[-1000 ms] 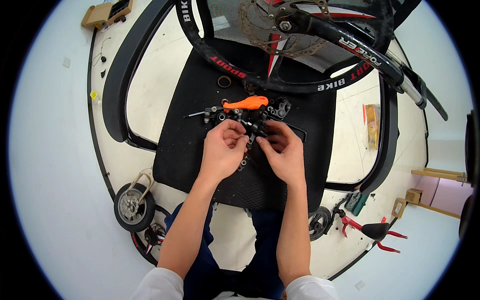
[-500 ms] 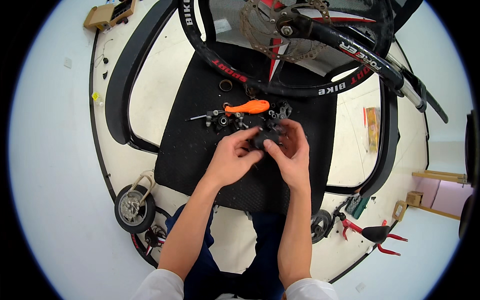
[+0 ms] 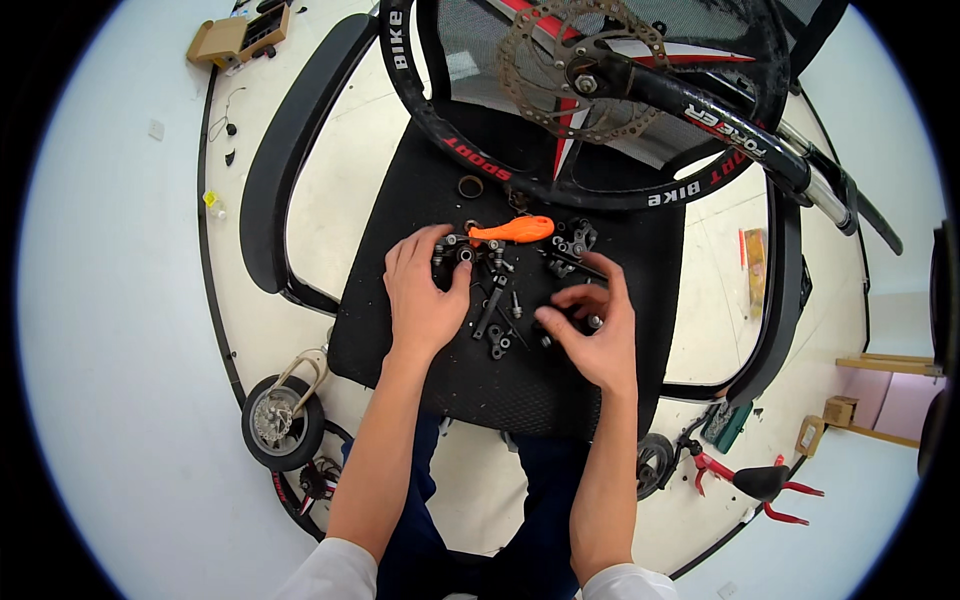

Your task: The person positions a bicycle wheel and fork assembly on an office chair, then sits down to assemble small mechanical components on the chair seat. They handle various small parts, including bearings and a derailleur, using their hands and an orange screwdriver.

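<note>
My left hand is at the left of the small parts, thumb and forefinger apart around a black metal brake part. Whether the fingers touch it is unclear. An orange-handled screwdriver lies across the far side of that part. To the right, my right hand curves low over the seat, thumb and fingers apart, with small dark pieces partly hidden beneath it. Between the hands lie a black flat lever, a small bolt and a small black link. More dark metal parts sit beyond my right hand.
Everything lies on a black chair seat between two armrests. A bicycle wheel with a brake disc and black fork leans over its far side. A ring rests near the tyre. A small wheel stands on the floor.
My hands were together around a dark rounded part and have separated, left hand leftward, right hand slightly right and nearer. That part is no longer between them. The view has shifted slightly.
</note>
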Tool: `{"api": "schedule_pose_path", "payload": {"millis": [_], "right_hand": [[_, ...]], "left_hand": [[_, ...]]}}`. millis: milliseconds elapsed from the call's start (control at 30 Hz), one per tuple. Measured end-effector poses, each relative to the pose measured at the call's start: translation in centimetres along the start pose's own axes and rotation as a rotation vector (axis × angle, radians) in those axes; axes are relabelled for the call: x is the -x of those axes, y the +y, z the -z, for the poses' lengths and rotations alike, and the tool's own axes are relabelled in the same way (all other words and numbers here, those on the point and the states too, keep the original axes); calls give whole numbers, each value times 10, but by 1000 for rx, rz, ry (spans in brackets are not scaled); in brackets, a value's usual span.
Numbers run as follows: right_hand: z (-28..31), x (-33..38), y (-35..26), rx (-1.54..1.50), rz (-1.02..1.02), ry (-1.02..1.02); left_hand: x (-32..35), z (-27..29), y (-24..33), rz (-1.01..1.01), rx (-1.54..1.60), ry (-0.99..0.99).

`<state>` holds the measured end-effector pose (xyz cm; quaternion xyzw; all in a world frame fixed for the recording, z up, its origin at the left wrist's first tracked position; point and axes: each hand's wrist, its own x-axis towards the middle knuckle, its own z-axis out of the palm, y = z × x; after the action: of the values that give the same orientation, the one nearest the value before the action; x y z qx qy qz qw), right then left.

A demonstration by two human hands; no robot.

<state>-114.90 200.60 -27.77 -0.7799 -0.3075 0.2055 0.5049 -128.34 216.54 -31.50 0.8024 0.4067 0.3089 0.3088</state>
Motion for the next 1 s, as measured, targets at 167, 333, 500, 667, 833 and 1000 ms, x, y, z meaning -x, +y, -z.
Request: {"api": "schedule_pose_path", "payload": {"millis": [167, 333, 500, 667, 833, 1000], "right_hand": [[4, 0, 9, -6, -50, 64], [1, -2, 13, 16, -67, 34], [-8, -2, -2, -296, -90, 46], [-22, -3, -2, -172, -138, 115], [-18, -5, 1, -175, -105, 97], [-8, -4, -4, -176, -305, -24]], "left_hand": [[-2, 3, 10, 25, 19, -59], [-3, -2, 14, 365, 620, -108], [-6, 7, 32, 728, 1257, -434], [4, -4, 44, 723, 1100, -697], [8, -9, 44, 602, 885, -616], [9, -2, 45, 490, 869, -702]]}}
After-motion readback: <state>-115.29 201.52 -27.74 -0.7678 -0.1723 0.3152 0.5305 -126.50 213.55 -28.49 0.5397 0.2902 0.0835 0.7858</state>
